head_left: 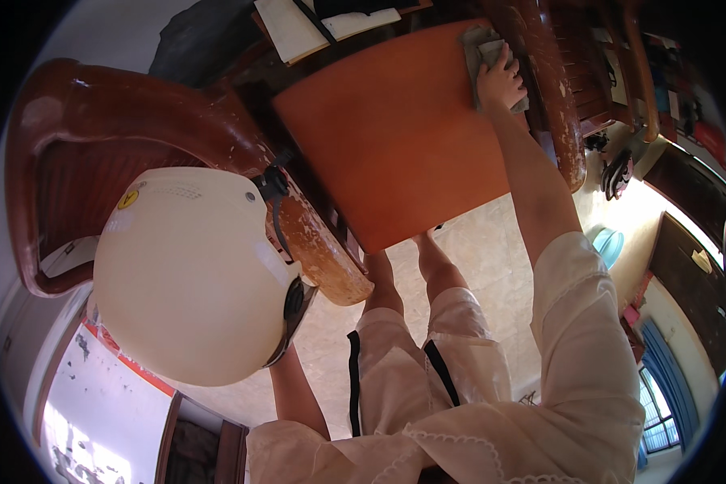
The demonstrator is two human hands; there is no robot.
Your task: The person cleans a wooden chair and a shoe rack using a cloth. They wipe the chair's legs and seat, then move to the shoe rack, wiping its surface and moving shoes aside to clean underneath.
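Note:
My right hand (503,83) presses a folded grey cloth (481,55) onto the far right corner of an orange-brown wooden seat (393,139). Its fingers are bent over the cloth. At the left, a cream motorcycle helmet (193,278) with a dark visor and a black strap is in front of my left forearm. The helmet hides my left hand, so its grip cannot be made out. Beside the helmet lies the worn wooden armrest (314,248) of the chair, its varnish chipped.
Papers or a board (314,30) with black items lie beyond the seat. Another worn armrest (556,91) borders its right side. A light blue basin (608,247) stands on the floor at the right, near dark footwear (617,175). My legs stand before the seat on a tiled floor (496,242).

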